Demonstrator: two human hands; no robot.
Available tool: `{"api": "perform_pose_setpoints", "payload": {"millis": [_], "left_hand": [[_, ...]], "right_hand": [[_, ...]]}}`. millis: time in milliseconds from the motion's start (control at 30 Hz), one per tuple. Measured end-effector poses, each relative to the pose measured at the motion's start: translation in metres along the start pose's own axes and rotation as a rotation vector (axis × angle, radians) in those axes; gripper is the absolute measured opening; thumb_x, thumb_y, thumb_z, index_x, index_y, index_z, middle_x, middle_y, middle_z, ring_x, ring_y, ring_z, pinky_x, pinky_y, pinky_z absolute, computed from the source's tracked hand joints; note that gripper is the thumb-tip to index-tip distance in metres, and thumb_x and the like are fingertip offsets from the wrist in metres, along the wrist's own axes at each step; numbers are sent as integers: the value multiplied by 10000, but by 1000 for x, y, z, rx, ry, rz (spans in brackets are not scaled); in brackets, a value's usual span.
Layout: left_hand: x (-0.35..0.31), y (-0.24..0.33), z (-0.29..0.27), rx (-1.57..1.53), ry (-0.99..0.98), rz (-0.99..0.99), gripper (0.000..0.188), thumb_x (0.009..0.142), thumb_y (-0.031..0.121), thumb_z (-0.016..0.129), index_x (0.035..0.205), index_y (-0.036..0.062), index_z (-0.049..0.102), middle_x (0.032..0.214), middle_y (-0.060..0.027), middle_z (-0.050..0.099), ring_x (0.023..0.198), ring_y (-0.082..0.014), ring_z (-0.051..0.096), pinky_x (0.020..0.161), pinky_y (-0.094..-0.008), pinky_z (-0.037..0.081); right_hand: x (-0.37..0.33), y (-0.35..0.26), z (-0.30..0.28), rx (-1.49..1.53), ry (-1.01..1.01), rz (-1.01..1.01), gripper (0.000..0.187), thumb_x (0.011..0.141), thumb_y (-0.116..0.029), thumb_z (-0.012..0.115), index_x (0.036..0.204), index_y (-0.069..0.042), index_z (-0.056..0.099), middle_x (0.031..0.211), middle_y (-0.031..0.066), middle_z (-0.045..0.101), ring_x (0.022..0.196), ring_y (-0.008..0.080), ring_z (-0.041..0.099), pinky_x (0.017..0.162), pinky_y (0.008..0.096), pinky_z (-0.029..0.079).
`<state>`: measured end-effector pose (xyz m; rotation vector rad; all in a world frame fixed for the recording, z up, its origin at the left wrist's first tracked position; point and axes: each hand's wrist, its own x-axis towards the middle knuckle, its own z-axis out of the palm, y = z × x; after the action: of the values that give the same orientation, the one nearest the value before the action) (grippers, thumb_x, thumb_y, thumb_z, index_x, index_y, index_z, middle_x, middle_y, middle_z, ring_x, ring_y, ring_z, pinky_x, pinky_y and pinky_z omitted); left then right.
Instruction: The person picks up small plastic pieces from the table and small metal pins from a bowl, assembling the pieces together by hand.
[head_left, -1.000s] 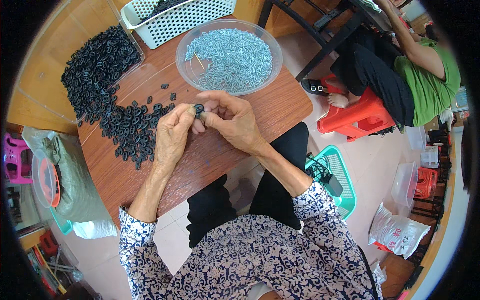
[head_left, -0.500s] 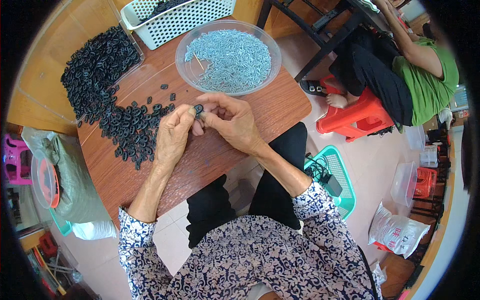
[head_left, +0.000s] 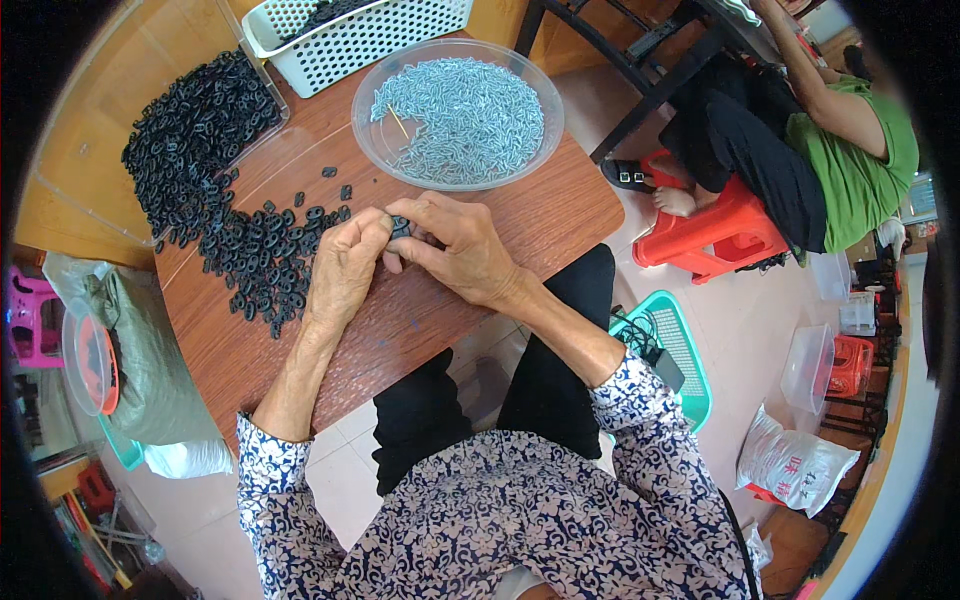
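Note:
Between both hands, over the wooden table (head_left: 420, 320), is a small black oval part (head_left: 400, 227) like those in the pile. My left hand (head_left: 345, 262) is closed, pinching its left side with thumb and forefinger. My right hand (head_left: 462, 248) is closed too, its thumb and fingers pressed on the other side; whether it also holds a pin is hidden. Loose black oval parts (head_left: 265, 250) lie just left of my left hand, trailing from a heap in a clear tray (head_left: 284, 108). Beyond my right hand stands a clear round tub (head_left: 357, 140) of small silvery-blue metal pins (head_left: 470, 110).
A white perforated basket (head_left: 330, 62) with black parts stands at the back. On the right, a person in green (head_left: 850, 150) sits on a red stool (head_left: 700, 235). A teal basket (head_left: 690, 385) holding cables is on the floor; a grey-green sack (head_left: 150, 360) leans at the left.
My right hand has shifted slightly and its fingers have closed further over the black part, covering more of it. My left hand stays nearly in place.

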<state>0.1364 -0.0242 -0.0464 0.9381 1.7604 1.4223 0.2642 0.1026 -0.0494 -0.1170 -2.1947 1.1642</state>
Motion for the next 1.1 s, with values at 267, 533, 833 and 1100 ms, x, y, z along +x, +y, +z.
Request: {"api": "perform_pose_setpoints", "payload": {"millis": [267,533,833,1100], "left_hand": [[-2,4,2,59,-6,106,328,984,249,462,774,28,585,639,-26,558,619,-95,466,579,-276,362],[-3,5,5,71,8,148,347,999,226,442,757,19,578,645,-27,553,604,-98,465,568,-277,365],[-4,4,1,22,19,73,369,1012,257,449,746,40,583,632,-4,545,596,-79,455,560,-262,359],[-2,0,4,39,34,181,348,1045,240,460,789,37,582,639,2,526,608,-81,465,577,-257,381]], "right_hand": [[0,-2,1,-42,15,-83,329,806,-42,736,1114,-20,621,911,114,652,767,235,668,646,327,536],[-1,0,4,-87,26,-79,248,824,-43,715,1048,-15,613,905,124,648,782,267,670,675,344,536],[6,5,2,27,-48,-13,257,818,-51,736,1055,-13,645,907,97,674,755,196,666,633,317,528],[7,3,2,-20,21,-54,285,818,-46,738,1090,-22,657,914,90,686,717,164,659,610,291,529]]}}
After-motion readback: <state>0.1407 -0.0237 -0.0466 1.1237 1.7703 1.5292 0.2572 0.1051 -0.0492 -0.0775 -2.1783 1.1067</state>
